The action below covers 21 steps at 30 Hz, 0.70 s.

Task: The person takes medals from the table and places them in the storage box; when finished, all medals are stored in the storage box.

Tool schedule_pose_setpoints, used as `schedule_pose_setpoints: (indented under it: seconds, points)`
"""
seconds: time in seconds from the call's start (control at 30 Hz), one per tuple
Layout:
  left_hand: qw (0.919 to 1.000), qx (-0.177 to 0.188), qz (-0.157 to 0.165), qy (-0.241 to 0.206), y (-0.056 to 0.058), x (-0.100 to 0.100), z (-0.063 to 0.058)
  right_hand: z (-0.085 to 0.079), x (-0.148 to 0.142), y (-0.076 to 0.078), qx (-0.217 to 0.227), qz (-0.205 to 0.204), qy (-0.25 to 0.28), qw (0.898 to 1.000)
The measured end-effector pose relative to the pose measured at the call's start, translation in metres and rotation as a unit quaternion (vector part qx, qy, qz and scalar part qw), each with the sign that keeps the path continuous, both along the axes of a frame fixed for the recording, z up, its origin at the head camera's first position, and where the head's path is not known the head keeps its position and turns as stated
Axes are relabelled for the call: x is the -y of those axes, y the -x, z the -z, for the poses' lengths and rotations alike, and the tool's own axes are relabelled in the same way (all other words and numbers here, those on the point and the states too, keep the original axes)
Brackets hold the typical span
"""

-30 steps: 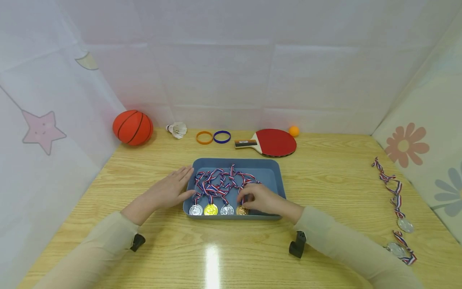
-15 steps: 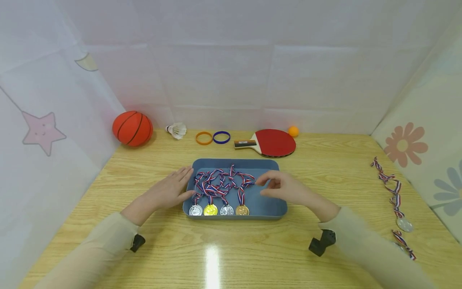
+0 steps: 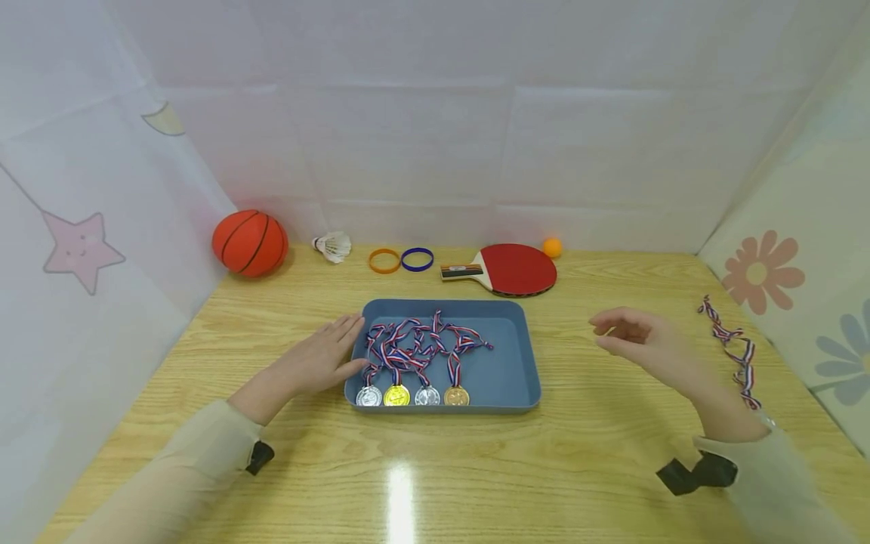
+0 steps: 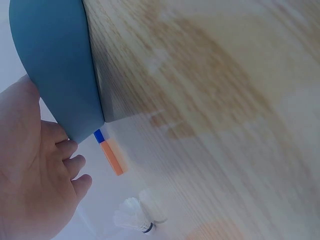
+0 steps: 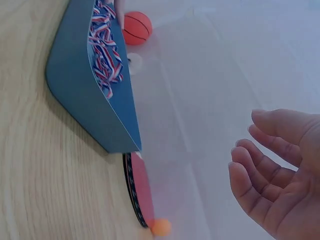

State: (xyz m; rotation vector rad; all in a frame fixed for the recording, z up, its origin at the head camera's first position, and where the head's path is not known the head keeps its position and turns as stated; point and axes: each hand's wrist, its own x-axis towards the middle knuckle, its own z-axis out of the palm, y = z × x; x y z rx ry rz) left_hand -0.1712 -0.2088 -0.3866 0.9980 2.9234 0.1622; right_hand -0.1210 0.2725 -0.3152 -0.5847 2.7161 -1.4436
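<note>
My left hand [image 3: 316, 357] rests on the left rim of a blue-grey tray [image 3: 506, 378], its fingers straight. Inside the tray a silver medal [image 3: 369, 396], a gold medal [image 3: 396, 395], another silver medal [image 3: 427, 395] and a bronze medal [image 3: 456, 396] lie in a row along the front wall. Their striped ribbons [image 3: 408, 351] are bunched behind them. Over the table to the right of the tray, my right hand [image 3: 652, 351] is raised with loosely bent fingers and holds nothing. A striped ribbon [image 3: 741, 351] lies beyond it, its medal mostly hidden by the right forearm.
Along the back stand a basketball [image 3: 250, 243], a shuttlecock [image 3: 333, 246], an orange wristband [image 3: 384, 261], a blue wristband [image 3: 418, 259], a red table tennis bat [image 3: 519, 270] and an orange ball [image 3: 553, 247]. Printed cloth walls [image 3: 421, 151] enclose the table on the back and sides.
My right hand has let go of the bronze medal, leaving it in the tray, and has moved right, out over the table. The left hand has stayed on the rim.
</note>
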Motion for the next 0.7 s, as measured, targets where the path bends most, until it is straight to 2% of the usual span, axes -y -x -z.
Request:
schedule_pose_setpoints:
  seconds: [0.2, 0.4, 0.57, 0.7]
  points:
    - [1.0000, 0.002, -0.003, 0.003, 0.000, 0.000, 0.000, 0.001, -0.050, -0.014, -0.015, 0.062, -0.025, 0.998]
    - [1.0000, 0.003, -0.002, 0.006, 0.000, -0.001, 0.000, 0.013, -0.102, -0.027, -0.014, 0.116, -0.031, 0.993]
    - [1.0000, 0.000, -0.001, 0.006, -0.001, -0.001, -0.001, 0.029, -0.145, -0.036, -0.007, 0.159, -0.060, 0.985]
    - [1.0000, -0.001, -0.001, 0.007, -0.001, -0.001, -0.001, 0.052, -0.183, -0.038, 0.011, 0.184, -0.118, 0.976]
